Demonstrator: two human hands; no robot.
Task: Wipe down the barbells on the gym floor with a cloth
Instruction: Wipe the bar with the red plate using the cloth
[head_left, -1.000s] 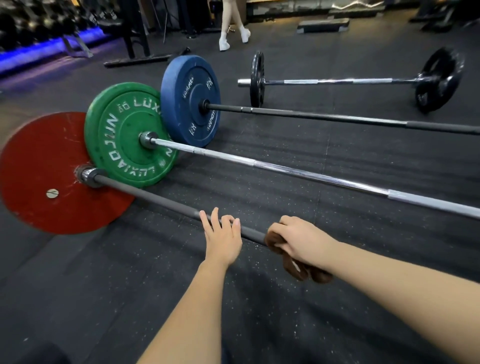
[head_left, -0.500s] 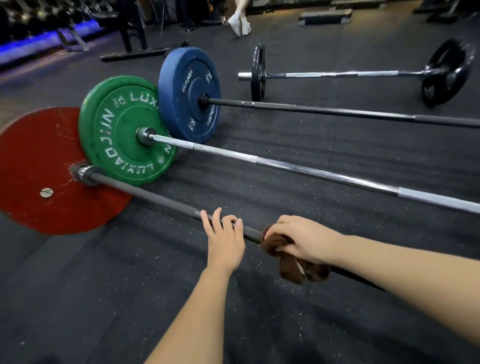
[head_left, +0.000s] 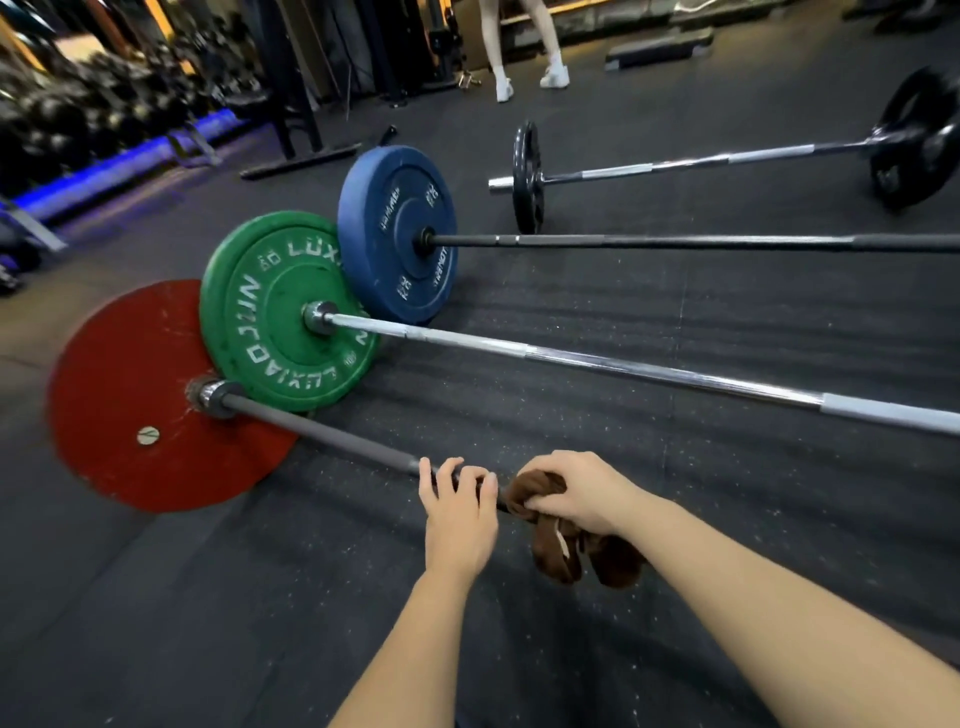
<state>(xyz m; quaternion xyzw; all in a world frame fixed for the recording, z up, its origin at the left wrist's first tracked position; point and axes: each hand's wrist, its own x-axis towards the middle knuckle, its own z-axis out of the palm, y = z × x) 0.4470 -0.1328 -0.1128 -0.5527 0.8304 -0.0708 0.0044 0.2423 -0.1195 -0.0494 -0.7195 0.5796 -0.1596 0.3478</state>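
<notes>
Several barbells lie side by side on the black rubber floor. The nearest has a dark grey bar (head_left: 322, 434) and a red plate (head_left: 124, 395). My left hand (head_left: 460, 512) rests on this bar with fingers curled over it. Just to its right, my right hand (head_left: 571, 491) grips a brown cloth (head_left: 561, 551) wrapped round the same bar; the cloth's ends hang below. Behind lie a chrome bar (head_left: 597, 364) with a green plate (head_left: 280, 312), a black bar (head_left: 675, 241) with a blue plate (head_left: 397, 234), and a far barbell (head_left: 701, 161) with black plates.
A dumbbell rack (head_left: 78, 119) with blue lighting runs along the left. A black rack base (head_left: 301, 161) stands behind the blue plate. A person's legs in white shoes (head_left: 524, 78) stand at the back, near a low step platform (head_left: 660, 49).
My right hand and the cloth have slid left along the dark bar, closer to my left hand. My left hand stays on the bar. The view has shifted slightly.
</notes>
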